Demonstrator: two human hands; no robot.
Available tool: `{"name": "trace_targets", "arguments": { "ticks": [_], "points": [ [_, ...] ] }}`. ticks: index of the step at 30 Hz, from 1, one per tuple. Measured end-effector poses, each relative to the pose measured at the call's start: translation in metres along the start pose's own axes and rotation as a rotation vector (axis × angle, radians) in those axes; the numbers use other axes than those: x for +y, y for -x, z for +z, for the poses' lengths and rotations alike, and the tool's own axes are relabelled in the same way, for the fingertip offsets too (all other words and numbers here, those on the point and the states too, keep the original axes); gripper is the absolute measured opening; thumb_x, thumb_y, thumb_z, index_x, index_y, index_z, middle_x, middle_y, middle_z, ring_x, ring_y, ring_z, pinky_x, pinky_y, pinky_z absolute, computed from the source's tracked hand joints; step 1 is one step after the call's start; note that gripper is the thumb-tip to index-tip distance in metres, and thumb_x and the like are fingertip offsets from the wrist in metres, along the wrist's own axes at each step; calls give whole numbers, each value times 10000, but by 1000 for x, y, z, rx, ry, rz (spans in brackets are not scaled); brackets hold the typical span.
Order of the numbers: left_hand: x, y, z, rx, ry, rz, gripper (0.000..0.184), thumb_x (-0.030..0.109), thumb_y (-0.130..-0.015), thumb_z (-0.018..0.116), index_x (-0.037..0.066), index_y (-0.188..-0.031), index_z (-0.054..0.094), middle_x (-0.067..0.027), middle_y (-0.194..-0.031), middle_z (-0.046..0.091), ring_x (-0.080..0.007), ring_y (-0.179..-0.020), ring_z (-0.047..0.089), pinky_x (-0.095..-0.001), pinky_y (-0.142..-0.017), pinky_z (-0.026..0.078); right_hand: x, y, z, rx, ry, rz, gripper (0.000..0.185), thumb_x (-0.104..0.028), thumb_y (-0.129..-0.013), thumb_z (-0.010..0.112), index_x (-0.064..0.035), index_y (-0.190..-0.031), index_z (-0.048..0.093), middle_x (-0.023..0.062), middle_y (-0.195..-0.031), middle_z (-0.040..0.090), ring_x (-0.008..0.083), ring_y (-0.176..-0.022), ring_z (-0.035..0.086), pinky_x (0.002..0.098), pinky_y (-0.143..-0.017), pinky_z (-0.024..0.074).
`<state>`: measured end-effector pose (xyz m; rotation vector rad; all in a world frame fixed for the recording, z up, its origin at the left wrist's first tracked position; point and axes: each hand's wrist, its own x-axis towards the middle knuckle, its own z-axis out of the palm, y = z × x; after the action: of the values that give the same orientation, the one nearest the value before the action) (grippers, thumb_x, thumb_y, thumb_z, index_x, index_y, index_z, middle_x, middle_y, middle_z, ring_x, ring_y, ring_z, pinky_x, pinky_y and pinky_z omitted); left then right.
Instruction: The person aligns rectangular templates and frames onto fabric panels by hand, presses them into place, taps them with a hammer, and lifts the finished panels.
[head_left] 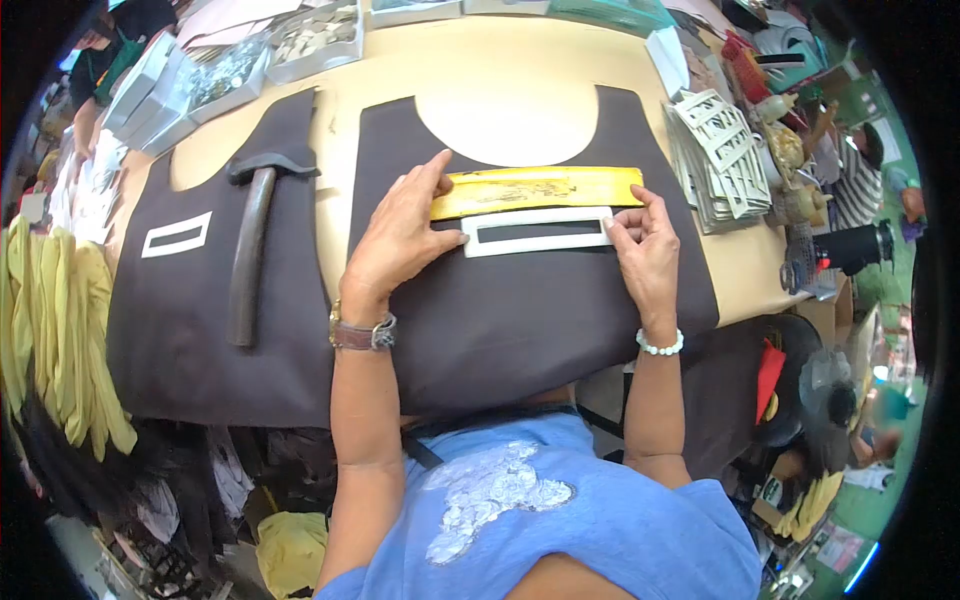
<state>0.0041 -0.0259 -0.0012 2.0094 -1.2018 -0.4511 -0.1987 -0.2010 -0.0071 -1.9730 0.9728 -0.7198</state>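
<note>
A dark brown bib-shaped piece of leather-like material lies before me on the table. Across its upper part rests a worn yellow strip, with a white rectangular frame right below it, edge to edge. My left hand spans the strip's left end, fingers at the upper edge, thumb tip at the frame's left end. At the other end, my right hand pinches the frame's right end with the thumb, its index finger against the strip. A hammer lies on a second dark piece at left, which bears another white frame.
Stacked white frames stand at the right of the tan table. White bins of small parts line the back. Yellow gloves or cloths hang at the left edge. Other people are at work on both sides.
</note>
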Motion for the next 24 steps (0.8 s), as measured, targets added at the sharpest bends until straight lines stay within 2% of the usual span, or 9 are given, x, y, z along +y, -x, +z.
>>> {"name": "trace_targets", "arguments": {
  "ticks": [2, 5, 7, 9, 15, 18, 24],
  "points": [
    [-1, 1, 1, 8, 11, 9, 834, 57, -640, 755, 25, -1373, 358, -143, -1099, 555, -270, -1070, 528, -351, -979, 412, 4, 2, -2, -3, -20, 43, 419, -18, -802, 626, 56, -1193, 496, 47, -745, 617, 81, -651, 564, 222, -599, 461],
    [-6, 1, 5, 44, 39, 61, 770, 70, -642, 728, -25, -1324, 385, -142, -1050, 562, -289, -1018, 519, -364, -923, 414, 4, 4, -3, 13, -59, 97, 432, -8, -773, 649, 56, -1179, 517, 53, -745, 634, 87, -658, 579, 225, -619, 466],
    [-4, 1, 3, 25, 24, 34, 794, 58, -641, 737, -5, -1345, 373, -140, -1070, 560, -280, -1041, 522, -357, -949, 414, 5, 3, -2, 22, -73, 121, 435, -7, -767, 658, 56, -1175, 522, 59, -745, 649, 90, -659, 585, 223, -623, 466],
    [-3, 0, 2, 3, 4, 3, 845, 42, -639, 752, 31, -1382, 349, -139, -1099, 553, -263, -1068, 529, -348, -985, 411, 9, 1, -2, 29, -71, 117, 435, -6, -760, 669, 63, -1165, 528, 66, -738, 660, 90, -658, 589, 222, -625, 467],
    [-2, 1, 3, -1, 8, -18, 861, 47, -635, 766, 38, -1388, 348, -138, -1124, 556, -249, -1092, 522, -338, -997, 407, 3, 0, -2, 51, -73, 116, 428, 6, -739, 693, 84, -1131, 539, 81, -717, 670, 84, -649, 593, 223, -633, 472],
    [-9, 1, 6, 34, 32, 47, 797, 73, -637, 742, -1, -1339, 371, -133, -1076, 555, -283, -1046, 514, -360, -936, 412, 2, 0, -1, 60, -66, 107, 418, 13, -733, 698, 86, -1116, 546, 85, -711, 670, 87, -642, 597, 229, -629, 476],
    [-6, 2, 5, 35, 2, 56, 792, 66, -637, 728, -3, -1339, 369, -140, -1074, 551, -287, -1040, 512, -357, -937, 409, 6, -2, 0, 56, -32, 51, 377, 7, -727, 703, 68, -1077, 576, 100, -696, 668, 101, -625, 611, 243, -605, 483]
  ]
}}
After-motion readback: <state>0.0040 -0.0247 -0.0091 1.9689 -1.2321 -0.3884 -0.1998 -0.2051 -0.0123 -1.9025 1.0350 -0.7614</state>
